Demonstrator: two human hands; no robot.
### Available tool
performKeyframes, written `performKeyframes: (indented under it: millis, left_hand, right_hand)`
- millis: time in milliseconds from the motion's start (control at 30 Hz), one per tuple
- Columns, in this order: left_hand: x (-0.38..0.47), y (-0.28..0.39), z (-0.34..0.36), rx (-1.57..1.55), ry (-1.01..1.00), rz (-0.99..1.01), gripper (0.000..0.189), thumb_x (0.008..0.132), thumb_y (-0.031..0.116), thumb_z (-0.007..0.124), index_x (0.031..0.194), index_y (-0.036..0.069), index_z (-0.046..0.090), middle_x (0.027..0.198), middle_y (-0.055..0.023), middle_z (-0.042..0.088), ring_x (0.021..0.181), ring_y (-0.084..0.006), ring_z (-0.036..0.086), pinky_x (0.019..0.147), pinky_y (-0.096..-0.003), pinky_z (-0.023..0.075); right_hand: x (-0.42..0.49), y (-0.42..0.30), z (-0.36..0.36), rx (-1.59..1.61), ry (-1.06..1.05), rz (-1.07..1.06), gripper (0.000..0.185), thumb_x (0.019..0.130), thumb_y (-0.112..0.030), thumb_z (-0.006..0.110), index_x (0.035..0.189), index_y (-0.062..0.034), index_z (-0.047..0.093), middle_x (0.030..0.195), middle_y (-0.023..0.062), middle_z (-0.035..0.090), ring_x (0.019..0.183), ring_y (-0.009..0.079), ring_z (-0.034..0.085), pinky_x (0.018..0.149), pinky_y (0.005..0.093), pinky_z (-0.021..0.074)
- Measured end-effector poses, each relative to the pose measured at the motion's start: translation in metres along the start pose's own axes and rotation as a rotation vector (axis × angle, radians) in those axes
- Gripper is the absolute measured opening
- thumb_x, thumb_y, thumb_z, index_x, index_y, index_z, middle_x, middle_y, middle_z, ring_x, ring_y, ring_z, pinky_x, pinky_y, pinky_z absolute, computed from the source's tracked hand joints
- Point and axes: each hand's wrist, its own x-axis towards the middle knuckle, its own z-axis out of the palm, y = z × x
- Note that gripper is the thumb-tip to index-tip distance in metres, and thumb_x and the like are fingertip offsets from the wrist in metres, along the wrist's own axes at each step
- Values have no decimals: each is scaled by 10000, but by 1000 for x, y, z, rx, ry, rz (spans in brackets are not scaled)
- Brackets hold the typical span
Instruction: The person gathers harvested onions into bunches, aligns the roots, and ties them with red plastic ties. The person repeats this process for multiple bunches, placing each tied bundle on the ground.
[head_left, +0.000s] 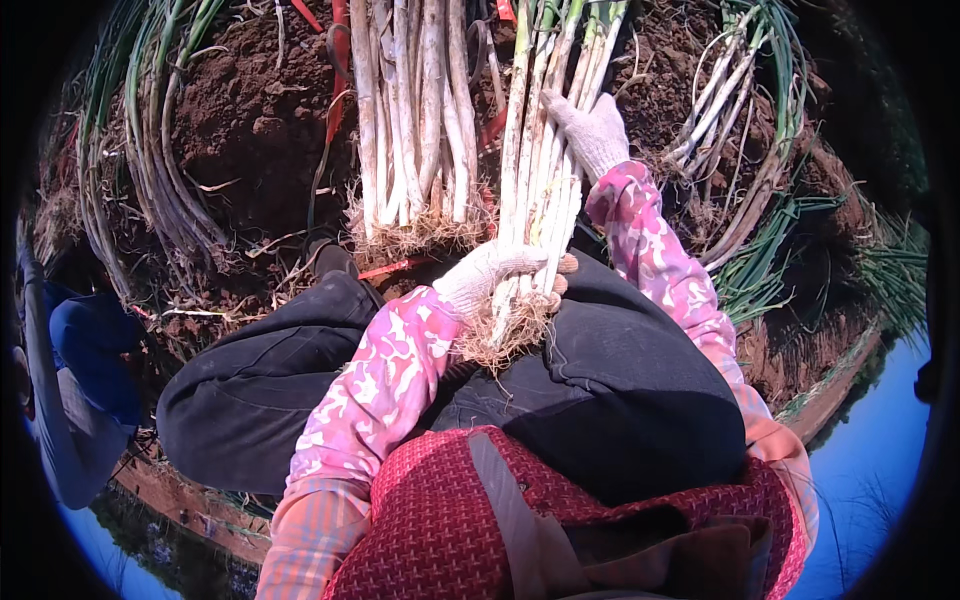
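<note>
A bundle of long green onions (536, 180) leans across my lap, its white stalks rising away from me and its roots (502, 330) hanging over my trousers. My left hand (491, 276), in a pale knitted glove, is wrapped around the stalks just above the roots. Higher up, my gloved right hand (596, 135) grasps the right side of the same bundle; some of its fingers are hidden behind the stalks. Left of this bundle, a thicker bunch of green onions (416, 127) lies on the soil with its roots toward me.
Loose green onions lie on the red-brown soil (240, 127) at left (161, 150) and right (750, 135). Red straps (337, 75) run beside and under the thicker bunch. Another person (86, 375) is partly visible at the far left. My bent knees flank the work area.
</note>
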Motion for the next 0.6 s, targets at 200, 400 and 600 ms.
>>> performKeyframes:
  millis: [200,400,600]
  left_hand:
    - [0,4,2,-52,-71,-2,572,1014,190,648,1495,-61,467,1321,-233,674,1082,-305,732,893,-437,650]
    - [8,7,-5,140,50,-11,550,1013,206,671,1486,-26,513,1268,-208,714,1028,-314,751,900,-420,643]
    - [8,5,-5,358,277,203,366,964,165,737,1257,-53,711,1128,-109,764,967,-166,729,832,-304,591]
  right_hand:
    - [-30,29,-11,811,-452,78,372,971,-216,780,1227,14,639,983,60,713,804,128,678,702,302,574]
    - [-54,45,-6,798,-342,54,279,942,-127,777,1171,0,682,933,31,699,796,113,650,735,290,552]
    - [-42,55,-11,455,-243,-36,288,878,-175,787,1072,-4,660,877,54,690,741,128,658,666,298,555]
